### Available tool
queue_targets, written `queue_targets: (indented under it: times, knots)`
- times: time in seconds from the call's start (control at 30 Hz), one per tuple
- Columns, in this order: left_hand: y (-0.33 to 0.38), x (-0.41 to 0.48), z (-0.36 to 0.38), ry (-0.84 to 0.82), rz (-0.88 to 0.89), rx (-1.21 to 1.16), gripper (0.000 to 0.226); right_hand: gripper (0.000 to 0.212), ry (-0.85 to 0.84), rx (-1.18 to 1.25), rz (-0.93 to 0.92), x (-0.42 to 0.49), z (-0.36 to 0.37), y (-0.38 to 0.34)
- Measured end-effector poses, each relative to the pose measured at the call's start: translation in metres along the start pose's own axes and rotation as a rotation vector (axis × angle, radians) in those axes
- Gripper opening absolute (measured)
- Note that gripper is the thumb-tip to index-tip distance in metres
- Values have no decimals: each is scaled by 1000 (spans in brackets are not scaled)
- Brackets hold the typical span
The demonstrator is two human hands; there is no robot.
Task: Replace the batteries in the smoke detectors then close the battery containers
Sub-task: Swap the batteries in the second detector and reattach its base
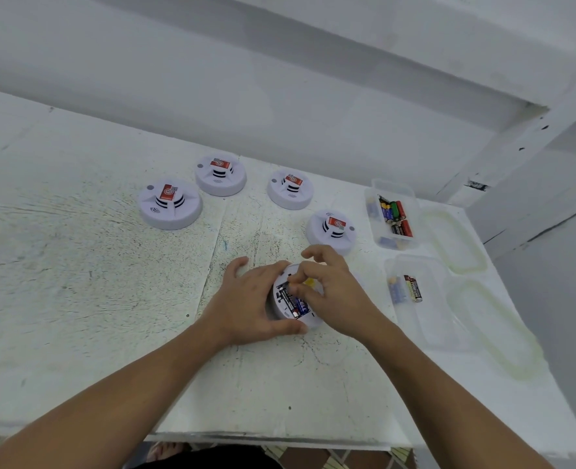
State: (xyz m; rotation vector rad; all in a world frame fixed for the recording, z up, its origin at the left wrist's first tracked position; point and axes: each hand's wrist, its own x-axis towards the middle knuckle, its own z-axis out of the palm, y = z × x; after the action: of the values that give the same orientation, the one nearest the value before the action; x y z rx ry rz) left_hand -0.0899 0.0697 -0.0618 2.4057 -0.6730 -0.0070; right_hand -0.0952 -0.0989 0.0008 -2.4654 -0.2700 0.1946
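Observation:
A white smoke detector (281, 311) lies face down near the table's middle, its battery bay uncovered with dark batteries (293, 301) showing inside. My left hand (249, 301) wraps its left side and holds it still. My right hand (330, 292) is over the bay, thumb and forefinger pinched on the top end of a battery. Several more detectors stand face up behind: one at the left (170, 204), one further back (220, 175), one in the middle (290, 189), one by my right hand (331, 231).
A clear box (371, 211) at the right holds several mixed batteries. A nearer clear box (425, 319) holds two batteries. Two lids (454, 242) lie further right, near the table's right edge. A white wall rises behind.

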Motion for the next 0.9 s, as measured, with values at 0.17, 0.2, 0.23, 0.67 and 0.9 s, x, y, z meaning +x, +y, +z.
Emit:
queue_targets:
  times: [0.17,0.2,0.23,0.67,0.9]
  knots:
    - [1,1,-1,-2,0,5,102,14,10,95,65,-5,7,0]
    - [1,1,-1,-3,-3,4,103,18,22,117,87,-6,7,0]
    - [1,1,-1,-3,-7,1,104,26,31,138,118,-7,7,0]
    - [-2,2,0,-4,-16,-19,106,41,58,320,395,5,9,-1]
    - [-4,2,0,-16,-17,-35,106,37,71,265,395,7,12,-3]
